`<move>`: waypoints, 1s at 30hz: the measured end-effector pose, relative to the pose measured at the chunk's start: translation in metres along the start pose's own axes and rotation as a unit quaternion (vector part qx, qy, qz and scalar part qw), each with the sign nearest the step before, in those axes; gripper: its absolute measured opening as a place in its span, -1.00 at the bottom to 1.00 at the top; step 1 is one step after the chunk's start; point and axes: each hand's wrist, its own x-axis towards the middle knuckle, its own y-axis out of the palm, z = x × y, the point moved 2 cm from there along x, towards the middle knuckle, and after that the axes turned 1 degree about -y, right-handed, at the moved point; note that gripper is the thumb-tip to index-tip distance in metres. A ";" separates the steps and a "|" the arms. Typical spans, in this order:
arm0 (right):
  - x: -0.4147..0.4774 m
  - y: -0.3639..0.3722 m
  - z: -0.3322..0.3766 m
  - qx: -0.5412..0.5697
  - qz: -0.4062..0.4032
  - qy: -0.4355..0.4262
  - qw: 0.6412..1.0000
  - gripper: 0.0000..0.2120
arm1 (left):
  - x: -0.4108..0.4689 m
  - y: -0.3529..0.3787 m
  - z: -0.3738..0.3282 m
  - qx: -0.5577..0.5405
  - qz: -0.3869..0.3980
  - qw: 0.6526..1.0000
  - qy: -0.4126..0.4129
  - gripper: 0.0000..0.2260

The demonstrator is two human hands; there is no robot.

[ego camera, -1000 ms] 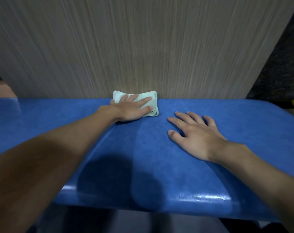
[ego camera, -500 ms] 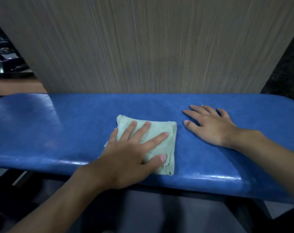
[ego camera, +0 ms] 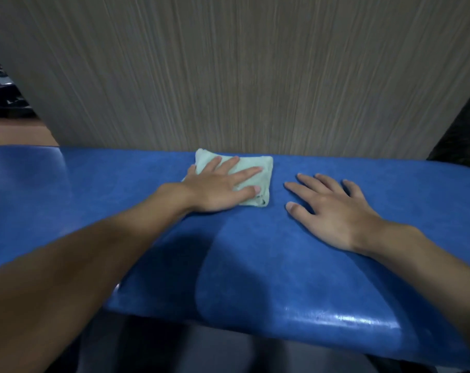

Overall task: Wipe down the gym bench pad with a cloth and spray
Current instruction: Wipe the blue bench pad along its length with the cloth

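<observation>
Blue glossy vinyl bench pad carries a folded pale-green cloth at its far edge, left hand pressing it flat-fingered to wipe — right hand lies spread beside, grip empty, likely bracing.

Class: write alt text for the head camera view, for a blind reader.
A person's left hand presses a folded pale green cloth flat at the far edge of a blue bench pad; the right hand rests open beside it.
</observation>
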 end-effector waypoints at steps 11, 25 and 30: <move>-0.001 0.000 0.000 0.020 -0.006 0.003 1.000 -0.40 | 0.015 -0.002 0.002 -0.012 0.004 1.000 -0.024 -0.51; -0.005 -0.001 0.001 0.015 0.002 0.009 1.000 -0.43 | -0.177 0.019 -0.024 -0.004 0.000 1.000 0.022 -0.48; -0.005 -0.002 0.000 0.016 0.000 0.009 1.000 -0.43 | -0.141 -0.004 -0.015 0.013 -0.079 0.996 0.050 -0.47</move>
